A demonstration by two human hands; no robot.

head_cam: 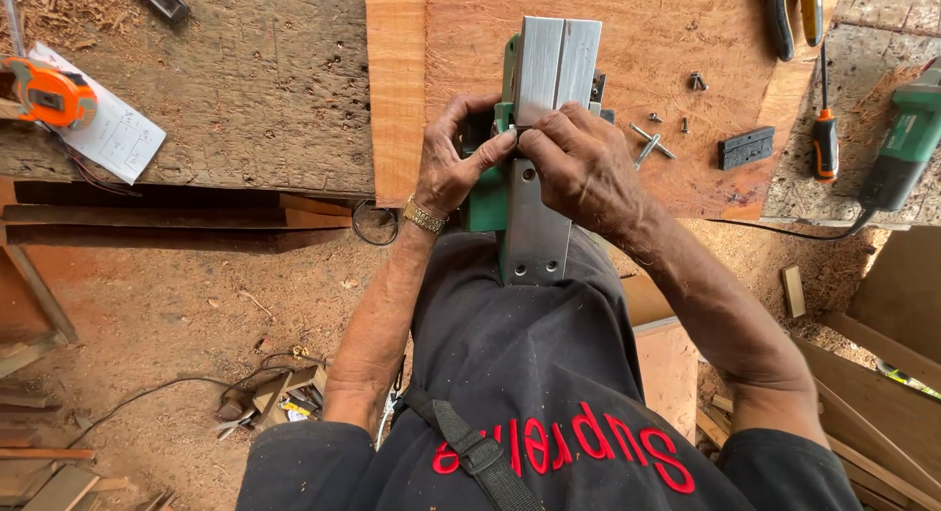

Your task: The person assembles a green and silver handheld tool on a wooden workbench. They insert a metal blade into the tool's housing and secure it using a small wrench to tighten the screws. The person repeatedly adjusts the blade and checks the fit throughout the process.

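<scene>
A green electric planer [539, 90] lies upside down, its bare metal sole facing up, half on a reddish wooden board [412, 99] and half against my body. My left hand [453, 158] grips the planer's green left side, thumb reaching toward the gap in the sole. My right hand [578, 163] rests on top of the sole, fingertips pinched at that same gap beside the left thumb. What the fingers pinch is hidden. A gold watch sits on my left wrist.
Loose screws and a small T-shaped key [650, 142] lie on the board with a black metal piece [747, 146]. An orange-handled screwdriver [825, 139], pliers [794, 11] and a green power tool [907, 144] sit at right. An orange tape measure [54, 95] lies on paper at left. Sawdust and offcuts cover the floor.
</scene>
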